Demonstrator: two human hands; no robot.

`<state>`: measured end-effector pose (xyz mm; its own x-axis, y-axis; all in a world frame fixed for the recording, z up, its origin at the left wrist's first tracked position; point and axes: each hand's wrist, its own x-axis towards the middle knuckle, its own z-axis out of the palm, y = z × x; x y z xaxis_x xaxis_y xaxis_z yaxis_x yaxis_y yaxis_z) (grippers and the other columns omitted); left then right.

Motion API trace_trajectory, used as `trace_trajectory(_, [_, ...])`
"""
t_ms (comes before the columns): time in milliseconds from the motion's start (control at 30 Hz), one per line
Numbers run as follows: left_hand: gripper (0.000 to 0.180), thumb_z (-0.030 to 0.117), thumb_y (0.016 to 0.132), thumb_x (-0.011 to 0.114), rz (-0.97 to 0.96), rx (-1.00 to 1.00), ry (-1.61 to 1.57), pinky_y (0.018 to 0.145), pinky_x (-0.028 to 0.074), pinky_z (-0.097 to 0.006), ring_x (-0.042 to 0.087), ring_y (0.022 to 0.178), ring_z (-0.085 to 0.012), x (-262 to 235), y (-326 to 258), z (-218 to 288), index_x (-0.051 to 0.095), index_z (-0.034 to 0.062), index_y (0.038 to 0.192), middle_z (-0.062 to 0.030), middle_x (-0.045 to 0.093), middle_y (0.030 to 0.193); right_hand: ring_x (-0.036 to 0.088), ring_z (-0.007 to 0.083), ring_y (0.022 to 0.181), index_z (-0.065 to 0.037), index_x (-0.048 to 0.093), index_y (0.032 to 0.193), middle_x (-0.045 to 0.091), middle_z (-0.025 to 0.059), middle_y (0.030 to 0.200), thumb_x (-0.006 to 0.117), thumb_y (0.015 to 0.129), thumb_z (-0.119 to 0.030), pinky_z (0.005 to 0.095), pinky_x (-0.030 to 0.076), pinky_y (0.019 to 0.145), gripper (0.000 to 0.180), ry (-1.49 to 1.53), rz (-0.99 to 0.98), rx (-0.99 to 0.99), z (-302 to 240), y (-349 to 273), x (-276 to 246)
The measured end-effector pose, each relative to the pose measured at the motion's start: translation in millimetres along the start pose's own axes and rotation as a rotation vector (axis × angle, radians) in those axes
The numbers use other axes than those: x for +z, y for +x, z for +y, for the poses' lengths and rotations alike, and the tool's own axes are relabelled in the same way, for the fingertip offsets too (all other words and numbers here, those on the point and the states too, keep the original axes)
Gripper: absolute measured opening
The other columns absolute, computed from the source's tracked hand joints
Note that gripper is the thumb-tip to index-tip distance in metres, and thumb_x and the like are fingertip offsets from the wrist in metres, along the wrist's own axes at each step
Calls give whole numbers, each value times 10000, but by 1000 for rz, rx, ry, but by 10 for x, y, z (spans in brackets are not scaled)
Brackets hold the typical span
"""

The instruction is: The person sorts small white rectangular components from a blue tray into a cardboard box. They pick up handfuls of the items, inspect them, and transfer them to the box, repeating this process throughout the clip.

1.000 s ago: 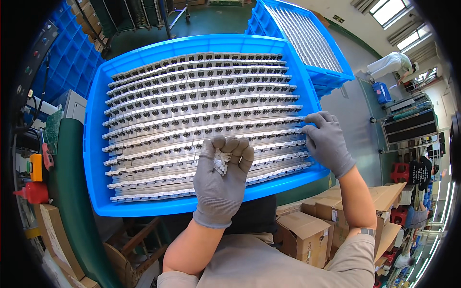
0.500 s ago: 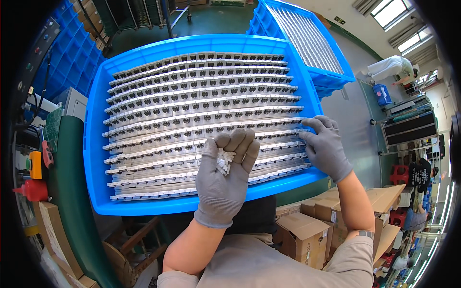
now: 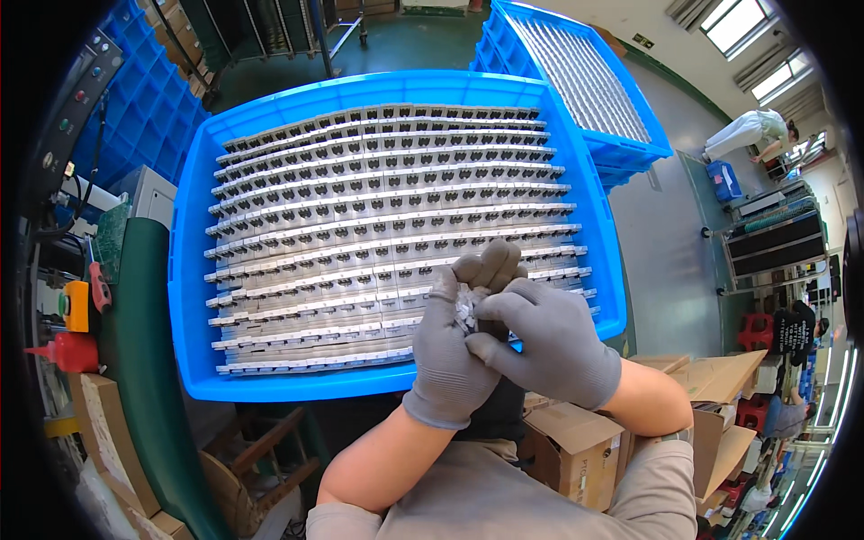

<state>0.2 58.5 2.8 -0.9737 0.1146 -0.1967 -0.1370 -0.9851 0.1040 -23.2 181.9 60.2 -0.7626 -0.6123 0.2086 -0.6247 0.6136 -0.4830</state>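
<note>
Grey small metal part sat pinched in gloved left hand, fingers curled shut round it, over near edge of blue tray w/ rows of metal clips. Right hand fingers closed against the part too.

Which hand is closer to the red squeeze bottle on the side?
Left. The left hand is over the blue plastic crate's near edge, toward the red squeeze bottle; the right hand lies farther away, beyond the left hand.
</note>
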Motion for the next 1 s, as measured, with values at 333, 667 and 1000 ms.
trace_trajectory(333, [342, 351, 1125, 359, 107, 10, -87, 1095, 446, -436, 591, 1169, -263, -75, 37, -20, 569, 82, 1141, -96, 631, 1118, 650, 307, 695, -125, 638, 934, 619, 82, 806, 747, 838, -162, 427, 515, 592, 149, -82, 69, -40, 82, -96, -22])
trace_trajectory(667, [292, 321, 1120, 415, 246, -23, 322, 456, 314, -198, 353, 588, -72, 68, 26, 511, 551, 63, 1130, 14, 450, 790, 607, 273, 1075, -126, 642, 945, 650, 43, 969, 699, 874, -118, 457, 429, 966, 91, -476, 93, -42, 1283, -242, -425])
trace_trajectory(1000, [325, 333, 1120, 414, 163, -149, 687, 469, 304, -196, 384, 605, -72, 290, 230, 501, 555, 42, 1151, 10, 474, 806, 590, 226, 1158, -159, 703, 925, 662, -2, 979, 710, 853, -148, 463, 390, 1031, 73, -519, -39, -14, 1284, -148, -313])
